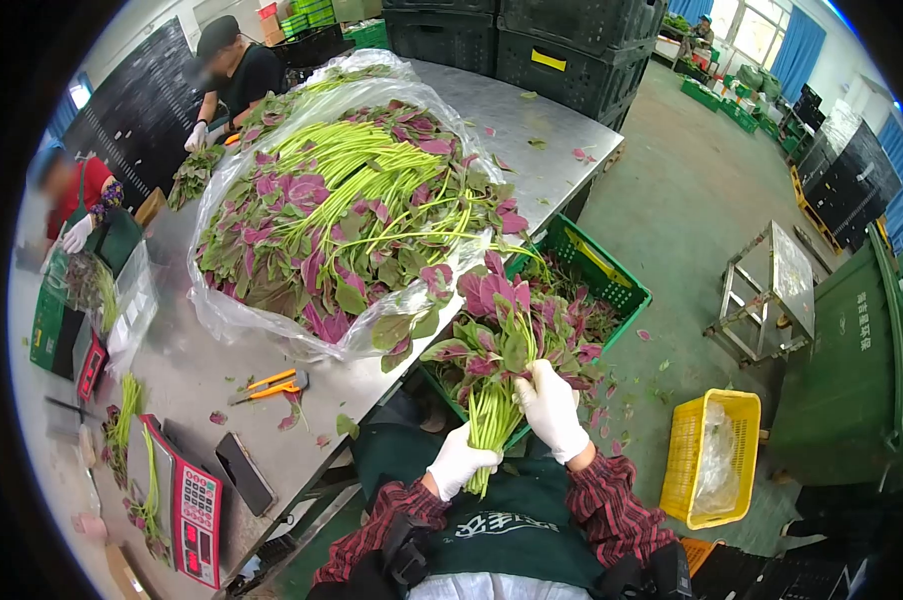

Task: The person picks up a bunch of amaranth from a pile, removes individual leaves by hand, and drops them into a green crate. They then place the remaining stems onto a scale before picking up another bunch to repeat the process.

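Note:
My left hand (462, 461), in a white glove, is closed around the lower stems of a bunch of red-and-green amaranth (494, 405). The bunch stands upright, leaves up, in front of my apron. My right hand (555, 412), also gloved, presses its fingers against the bunch's right side, just below the leaves; its fingertips are partly hidden there. Beyond it is a green crate (627, 300) of loose leaves. A large heap of amaranth (352, 210) lies in a clear plastic bag on the metal table (322, 400), with orange-handled pruning shears (272, 386) nearby.
A red scale (194, 515) and a phone (245, 474) lie on the table's near left. Two co-workers (242, 75) work across the table. Black crates (567, 70) are stacked behind. A yellow basket (687, 455), metal stand (772, 285) and green bin (852, 350) stand right.

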Demonstrator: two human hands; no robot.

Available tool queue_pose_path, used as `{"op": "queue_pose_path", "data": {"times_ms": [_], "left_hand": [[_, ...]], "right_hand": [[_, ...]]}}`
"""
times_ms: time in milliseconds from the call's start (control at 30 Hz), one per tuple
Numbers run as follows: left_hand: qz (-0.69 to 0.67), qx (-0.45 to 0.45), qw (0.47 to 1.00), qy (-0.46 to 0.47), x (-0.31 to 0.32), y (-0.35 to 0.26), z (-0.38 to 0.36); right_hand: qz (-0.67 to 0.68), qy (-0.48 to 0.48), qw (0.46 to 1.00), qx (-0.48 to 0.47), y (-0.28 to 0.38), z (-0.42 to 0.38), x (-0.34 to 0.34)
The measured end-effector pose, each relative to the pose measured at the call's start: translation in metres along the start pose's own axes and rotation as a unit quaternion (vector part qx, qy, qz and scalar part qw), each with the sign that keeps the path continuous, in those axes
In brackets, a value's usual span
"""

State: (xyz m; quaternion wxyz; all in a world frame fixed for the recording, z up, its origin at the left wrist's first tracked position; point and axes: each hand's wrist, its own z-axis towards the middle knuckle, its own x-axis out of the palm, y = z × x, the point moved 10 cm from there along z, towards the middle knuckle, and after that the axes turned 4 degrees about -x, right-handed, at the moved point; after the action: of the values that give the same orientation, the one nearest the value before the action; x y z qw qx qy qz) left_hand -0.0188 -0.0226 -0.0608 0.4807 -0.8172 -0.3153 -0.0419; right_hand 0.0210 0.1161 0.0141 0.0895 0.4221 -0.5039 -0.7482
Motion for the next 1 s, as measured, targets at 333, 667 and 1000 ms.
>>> {"op": "queue_pose_path", "data": {"times_ms": [333,667,1000], "left_hand": [[-0.065,-0.002,0.998,0.019,0.004,-0.010,0.000],[-0.048,0.028,0.998,-0.014,0.003,-0.008,0.008],[-0.057,0.026,0.998,-0.013,0.001,-0.015,0.004]], "right_hand": [[0.351,-0.263,0.898,0.040,-0.024,-0.008,-0.065],[0.118,0.028,0.977,0.175,-0.024,-0.011,-0.024],[0.328,-0.016,0.927,0.180,-0.022,-0.021,0.003]]}}
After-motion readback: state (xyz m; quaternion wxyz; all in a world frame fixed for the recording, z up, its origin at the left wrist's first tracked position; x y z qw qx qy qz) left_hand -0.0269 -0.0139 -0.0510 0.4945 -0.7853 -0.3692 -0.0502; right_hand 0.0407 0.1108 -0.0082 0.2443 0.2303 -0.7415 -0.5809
